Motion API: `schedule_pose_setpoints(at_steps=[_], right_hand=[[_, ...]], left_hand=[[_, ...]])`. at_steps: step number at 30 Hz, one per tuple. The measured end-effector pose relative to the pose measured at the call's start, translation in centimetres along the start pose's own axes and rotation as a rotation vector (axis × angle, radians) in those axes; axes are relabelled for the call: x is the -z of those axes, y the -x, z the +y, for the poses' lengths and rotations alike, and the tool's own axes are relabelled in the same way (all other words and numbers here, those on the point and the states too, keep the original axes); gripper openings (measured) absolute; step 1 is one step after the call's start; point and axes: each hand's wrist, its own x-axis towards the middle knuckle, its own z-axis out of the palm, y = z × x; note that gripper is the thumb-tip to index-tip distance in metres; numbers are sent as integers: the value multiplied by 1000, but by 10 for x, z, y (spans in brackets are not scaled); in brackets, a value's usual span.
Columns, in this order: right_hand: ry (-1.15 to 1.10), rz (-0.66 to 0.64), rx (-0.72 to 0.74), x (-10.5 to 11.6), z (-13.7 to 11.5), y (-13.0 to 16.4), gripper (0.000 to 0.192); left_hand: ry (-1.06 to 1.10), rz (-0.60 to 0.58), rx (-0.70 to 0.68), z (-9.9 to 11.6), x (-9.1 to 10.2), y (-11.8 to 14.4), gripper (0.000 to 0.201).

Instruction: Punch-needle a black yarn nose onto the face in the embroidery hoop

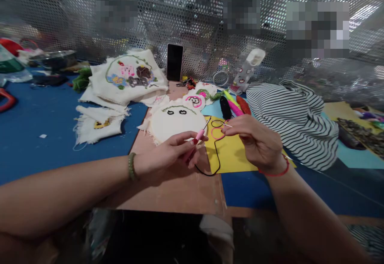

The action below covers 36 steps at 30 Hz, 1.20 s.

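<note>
My left hand (183,146) is closed around a pink-handled punch needle (200,135), its metal tip pointing up and to the right. A thin pale wire or needle (227,125) sticks out from the pinched fingers of my right hand (259,142). Black yarn (220,158) loops between the two hands over the yellow sheet (231,162). Just behind my left hand lies white cloth in a round hoop (177,126), stitched with two small black outlines and a green line. Whether the yarn passes through the punch needle is too small to tell.
Embroidered white cloths (129,74) lie at the back left, with a smaller frayed piece (100,124) nearer. A phone (175,62) leans against the perforated metal screen (198,24). Yarn bundles (235,105) and striped fabric (294,116) sit to the right.
</note>
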Motion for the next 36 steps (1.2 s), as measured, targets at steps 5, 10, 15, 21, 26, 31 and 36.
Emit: schedule_pose_setpoints(at_steps=[5, 10, 15, 21, 26, 31, 36], right_hand=[[12, -21, -16, 0, 2, 1, 24], [-26, -5, -52, 1, 1, 2, 25], [-11, -20, -67, 1, 2, 2, 26], [47, -29, -69, 0, 4, 2, 24], [-49, -19, -125, 0, 2, 4, 25], [-130, 115, -191, 1, 2, 7, 26], [-183, 74, -193, -2, 3, 7, 26]], left_hand=[[15, 1, -6, -3, 1, -1, 26], [-11, -15, -6, -3, 2, -1, 27], [-12, -28, 0, -5, 3, 0, 30], [-4, -35, 11, -9, 5, -2, 29], [2, 3, 15, -6, 4, -1, 26], [-26, 37, 1, -2, 2, 0, 28], [-7, 9, -5, -4, 2, -1, 30]])
